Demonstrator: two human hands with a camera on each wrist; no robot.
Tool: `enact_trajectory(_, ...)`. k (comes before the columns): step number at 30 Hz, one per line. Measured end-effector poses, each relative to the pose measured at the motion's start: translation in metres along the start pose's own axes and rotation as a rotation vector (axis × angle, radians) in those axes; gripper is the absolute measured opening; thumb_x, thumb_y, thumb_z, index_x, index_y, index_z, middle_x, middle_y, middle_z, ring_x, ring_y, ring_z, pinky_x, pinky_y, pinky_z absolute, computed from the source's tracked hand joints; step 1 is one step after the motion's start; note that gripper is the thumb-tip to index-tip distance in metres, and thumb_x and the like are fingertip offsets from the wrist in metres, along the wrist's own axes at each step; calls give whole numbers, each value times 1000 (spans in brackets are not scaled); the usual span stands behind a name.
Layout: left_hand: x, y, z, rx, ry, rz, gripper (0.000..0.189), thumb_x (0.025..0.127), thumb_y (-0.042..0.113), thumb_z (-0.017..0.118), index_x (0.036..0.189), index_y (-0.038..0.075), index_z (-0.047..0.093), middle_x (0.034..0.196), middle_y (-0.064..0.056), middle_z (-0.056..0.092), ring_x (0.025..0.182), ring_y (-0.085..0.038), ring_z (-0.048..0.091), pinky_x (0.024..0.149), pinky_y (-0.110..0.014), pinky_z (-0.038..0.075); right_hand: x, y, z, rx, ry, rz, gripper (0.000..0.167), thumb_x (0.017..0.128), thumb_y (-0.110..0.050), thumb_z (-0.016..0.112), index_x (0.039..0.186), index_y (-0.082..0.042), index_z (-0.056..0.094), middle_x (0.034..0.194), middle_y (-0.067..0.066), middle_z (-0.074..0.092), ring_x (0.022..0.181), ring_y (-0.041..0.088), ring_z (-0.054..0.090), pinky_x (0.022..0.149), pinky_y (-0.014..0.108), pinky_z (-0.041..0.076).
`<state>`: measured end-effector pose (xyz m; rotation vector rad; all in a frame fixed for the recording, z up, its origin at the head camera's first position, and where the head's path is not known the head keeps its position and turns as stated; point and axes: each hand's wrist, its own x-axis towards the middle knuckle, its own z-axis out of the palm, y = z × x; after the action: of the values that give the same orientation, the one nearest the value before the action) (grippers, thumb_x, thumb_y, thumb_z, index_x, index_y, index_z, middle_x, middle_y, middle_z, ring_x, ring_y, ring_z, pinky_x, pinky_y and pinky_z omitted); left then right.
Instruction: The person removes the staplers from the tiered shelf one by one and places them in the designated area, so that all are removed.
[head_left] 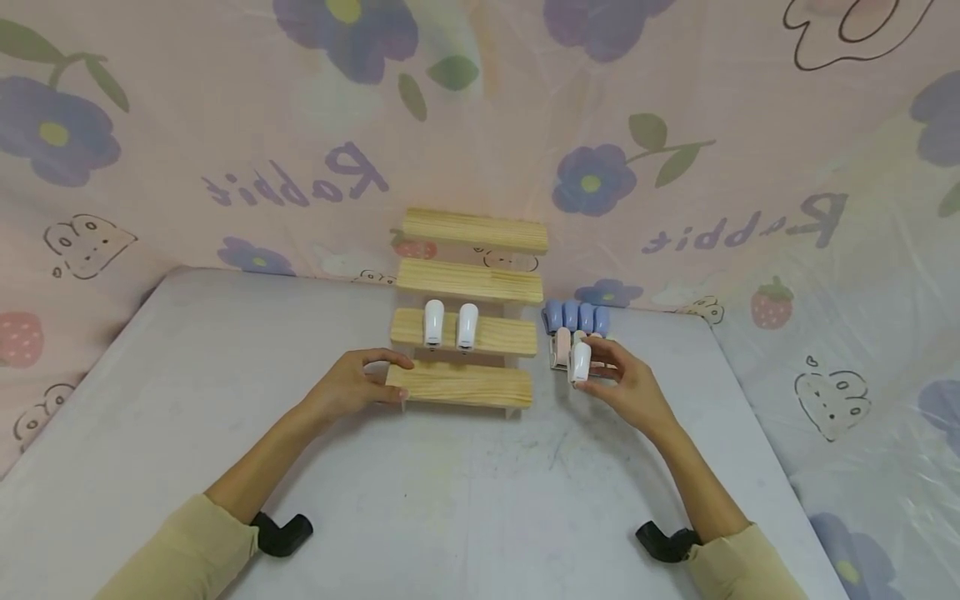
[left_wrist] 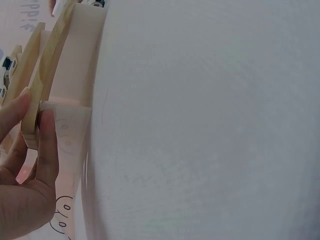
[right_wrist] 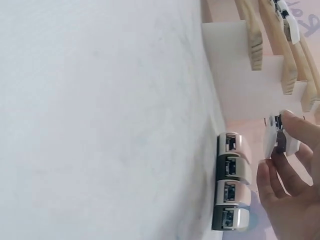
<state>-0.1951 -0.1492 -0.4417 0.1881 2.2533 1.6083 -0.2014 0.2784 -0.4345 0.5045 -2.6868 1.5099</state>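
My left hand [head_left: 347,388] grips the left end of the lowest board [head_left: 465,386] of a stepped wooden rack, thumb on one side and fingers on the other. In the left wrist view, the board's end [left_wrist: 31,131] sits between thumb and fingers. To the right of the rack, my right hand [head_left: 632,392] pinches a small white stapler [head_left: 580,362]; it is held raised in the right wrist view. Two more white staplers [head_left: 433,323] stand side by side on the second board from the bottom. Just behind the right hand is a pink stapler [head_left: 562,346], its neighbours partly hidden.
Several blue staplers [head_left: 577,317] form a row at the back right of the white table [head_left: 465,500]. In front of them runs a row of pink and pale staplers [right_wrist: 232,192]. The rack's upper boards [head_left: 476,231] rise against a printed curtain [head_left: 480,108].
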Motion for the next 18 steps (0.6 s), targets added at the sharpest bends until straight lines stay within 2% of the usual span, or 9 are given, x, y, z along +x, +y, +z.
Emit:
enact_trajectory(5, 1, -1, 0, 14, 0, -7, 48, 79, 19, 85, 123, 11, 67, 79, -7, 69, 70, -20, 58, 66, -33, 44, -2, 8, 2, -12, -34, 46, 67, 83, -6, 81, 142, -4, 49, 130, 20, 57, 114, 35, 59, 96, 45, 48)
enact_trajectory(8, 2, -1, 0, 12, -4, -2, 48, 79, 18, 85, 123, 10, 67, 79, -6, 69, 71, -21, 59, 68, -34, 45, -4, 11, 3, -41, -47, 66, 66, 83, -6, 81, 141, -4, 49, 129, 22, 58, 113, 37, 60, 96, 46, 49)
enact_trajectory(13, 2, 0, 0, 8, -10, 4, 48, 80, 18, 85, 124, 10, 66, 84, -10, 71, 73, -22, 61, 70, -35, 46, -5, 17, 6, -76, -47, 88, 65, 81, -4, 81, 138, -2, 51, 128, 23, 59, 111, 38, 62, 94, 45, 50)
enact_trajectory(18, 1, 0, 0, 9, -2, 3, 48, 79, 19, 85, 123, 10, 67, 103, -11, 70, 76, -22, 63, 72, -36, 47, -6, 21, 10, -71, -53, 91, 64, 80, -2, 81, 137, 1, 51, 127, 25, 59, 110, 38, 61, 93, 44, 51)
